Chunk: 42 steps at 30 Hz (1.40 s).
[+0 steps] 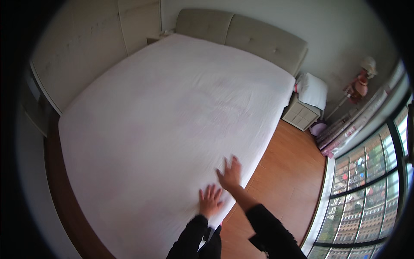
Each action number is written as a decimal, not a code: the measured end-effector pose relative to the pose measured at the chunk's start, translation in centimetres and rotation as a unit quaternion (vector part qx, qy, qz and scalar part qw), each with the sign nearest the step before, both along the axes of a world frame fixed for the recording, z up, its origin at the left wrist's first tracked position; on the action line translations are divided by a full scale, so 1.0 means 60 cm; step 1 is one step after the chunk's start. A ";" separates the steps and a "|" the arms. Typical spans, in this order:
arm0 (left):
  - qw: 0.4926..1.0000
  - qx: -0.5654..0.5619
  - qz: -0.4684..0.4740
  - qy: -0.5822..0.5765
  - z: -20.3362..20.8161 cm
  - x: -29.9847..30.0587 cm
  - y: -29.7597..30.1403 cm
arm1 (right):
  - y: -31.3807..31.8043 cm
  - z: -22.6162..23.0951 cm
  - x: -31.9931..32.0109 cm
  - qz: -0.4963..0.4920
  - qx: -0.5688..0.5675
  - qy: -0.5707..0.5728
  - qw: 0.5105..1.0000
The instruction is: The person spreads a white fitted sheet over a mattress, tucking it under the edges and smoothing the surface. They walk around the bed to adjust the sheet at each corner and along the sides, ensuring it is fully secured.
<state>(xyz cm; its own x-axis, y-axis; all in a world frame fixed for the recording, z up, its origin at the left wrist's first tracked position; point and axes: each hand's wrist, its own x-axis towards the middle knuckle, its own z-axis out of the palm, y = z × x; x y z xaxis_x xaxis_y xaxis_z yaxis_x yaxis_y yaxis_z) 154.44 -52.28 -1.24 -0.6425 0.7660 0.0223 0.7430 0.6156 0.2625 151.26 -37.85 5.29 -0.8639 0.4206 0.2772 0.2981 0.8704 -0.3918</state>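
A large bed wears a pale pinkish-white fitted sheet, smooth over most of its top, with fine creases toward the middle and the right side. My left hand lies flat on the sheet near the bed's right edge, its fingers spread. Just ahead and to the right, my right hand is held over the same edge with fingers apart, slightly blurred; whether it touches the sheet I cannot tell. Nothing is in either hand.
A padded beige headboard stands at the far end. To its right, a white pillow rests on a small nightstand. Wooden floor runs between bed and barred window. Sliding wardrobe doors line the left.
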 end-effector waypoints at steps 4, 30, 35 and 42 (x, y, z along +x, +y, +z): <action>0.991 -0.076 -0.105 -0.022 -0.041 0.043 0.006 | -0.046 -0.017 -0.224 0.166 0.068 -0.013 0.984; 0.988 -0.076 0.047 -0.126 0.005 -0.236 0.514 | 0.867 -0.137 -0.569 0.071 0.129 -0.028 0.989; 0.985 -0.045 0.072 -0.150 0.088 -0.325 0.633 | 1.083 -0.131 -0.413 -0.054 0.100 -0.146 0.983; 0.990 0.030 0.119 -0.076 0.041 -0.572 1.073 | 1.015 -0.086 -0.808 0.307 -0.013 -0.056 0.950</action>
